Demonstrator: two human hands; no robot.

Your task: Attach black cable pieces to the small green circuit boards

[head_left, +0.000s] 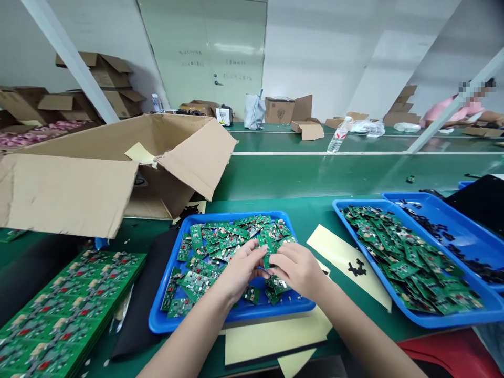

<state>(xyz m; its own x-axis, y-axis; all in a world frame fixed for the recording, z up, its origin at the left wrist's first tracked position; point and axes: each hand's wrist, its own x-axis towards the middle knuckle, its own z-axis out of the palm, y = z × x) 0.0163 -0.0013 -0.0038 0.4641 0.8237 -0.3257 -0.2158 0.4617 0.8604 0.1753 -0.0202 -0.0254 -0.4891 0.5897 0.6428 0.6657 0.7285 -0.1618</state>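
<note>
Both hands meet over a blue tray (pixel 236 314) heaped with several small green circuit boards (pixel 220 241). My left hand (pixel 240 270) pinches one small green board (pixel 268 258) from the left. My right hand (pixel 297 269) has its fingers curled on the same board from the right. The board sits between the fingertips just above the pile, and much of it is hidden by my fingers.
A second blue tray (pixel 488 311) of green boards lies at right, with a third blue tray (pixel 464 233) of black parts behind. Uncut green panels (pixel 66 310) are stacked at left. An open cardboard box (pixel 79 189) stands behind them. Another person (pixel 457 110) sits far right.
</note>
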